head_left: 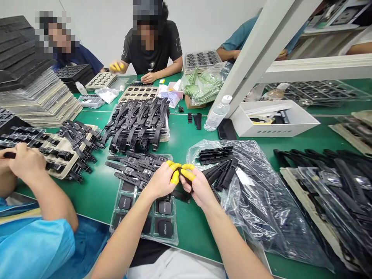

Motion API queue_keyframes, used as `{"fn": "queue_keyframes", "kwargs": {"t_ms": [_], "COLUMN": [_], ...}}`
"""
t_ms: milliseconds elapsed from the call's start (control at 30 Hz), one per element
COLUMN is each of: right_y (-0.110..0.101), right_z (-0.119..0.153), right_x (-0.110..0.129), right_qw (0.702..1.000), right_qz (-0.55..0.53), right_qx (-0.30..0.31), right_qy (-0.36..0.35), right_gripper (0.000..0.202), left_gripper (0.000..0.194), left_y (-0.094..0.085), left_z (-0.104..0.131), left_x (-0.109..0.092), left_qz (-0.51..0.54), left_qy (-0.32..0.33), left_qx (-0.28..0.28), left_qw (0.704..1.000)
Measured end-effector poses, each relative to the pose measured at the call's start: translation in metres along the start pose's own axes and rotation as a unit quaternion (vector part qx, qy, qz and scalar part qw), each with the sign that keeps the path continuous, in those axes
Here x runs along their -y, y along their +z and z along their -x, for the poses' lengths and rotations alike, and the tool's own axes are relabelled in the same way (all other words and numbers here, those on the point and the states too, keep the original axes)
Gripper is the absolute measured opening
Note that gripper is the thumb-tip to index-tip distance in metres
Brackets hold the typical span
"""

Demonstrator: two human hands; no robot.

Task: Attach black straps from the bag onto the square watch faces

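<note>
My left hand [163,179] and my right hand [197,183] meet above the table, yellow covers on several fingertips. Both are closed on a small dark piece, apparently a black watch strap [180,169], mostly hidden by the fingers. Below my left hand lies a clear plastic tray [175,228] with square black pieces in its compartments. Several black smartwatches [131,169] with straps lie across its far end. Close to my right hand, loose black straps [222,172] rest on a clear plastic bag [255,193].
Stacked trays of watches [136,124] stand ahead. A water bottle [217,114] and a white box [276,120] stand beyond the bag. More watch trays [319,193] flank the right. A co-worker's hand [27,161] works at left; others sit across the green table [184,133].
</note>
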State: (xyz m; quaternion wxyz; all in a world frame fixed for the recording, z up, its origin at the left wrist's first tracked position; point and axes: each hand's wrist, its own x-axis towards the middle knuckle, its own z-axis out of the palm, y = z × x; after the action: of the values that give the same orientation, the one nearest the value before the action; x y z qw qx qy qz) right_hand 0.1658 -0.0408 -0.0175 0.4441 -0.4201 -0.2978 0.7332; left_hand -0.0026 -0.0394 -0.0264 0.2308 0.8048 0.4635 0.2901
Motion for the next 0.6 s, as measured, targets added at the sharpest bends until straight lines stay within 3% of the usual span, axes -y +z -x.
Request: {"fn": "queue_keyframes", "kwargs": {"t_ms": [267,600], "right_y": [-0.0019,-0.0006], "right_z": [-0.0015,-0.0023], "right_x": [-0.0018,-0.0054], "right_qw": [1.000,1.000], "right_qz": [0.002,0.016], "right_qx": [-0.006,0.004], "right_qy": [0.000,-0.019], "right_gripper": [0.049,0.042], "left_gripper": [0.035,0.032], "left_y": [-0.0041,-0.0006], "left_z": [-0.0006,0.0001], "left_x": [-0.0052,-0.0014], "left_qz": [-0.031,-0.002], "left_qy": [-0.009,-0.038], "left_qx": [0.042,0.024], "left_qw": [0.999,0.999]}}
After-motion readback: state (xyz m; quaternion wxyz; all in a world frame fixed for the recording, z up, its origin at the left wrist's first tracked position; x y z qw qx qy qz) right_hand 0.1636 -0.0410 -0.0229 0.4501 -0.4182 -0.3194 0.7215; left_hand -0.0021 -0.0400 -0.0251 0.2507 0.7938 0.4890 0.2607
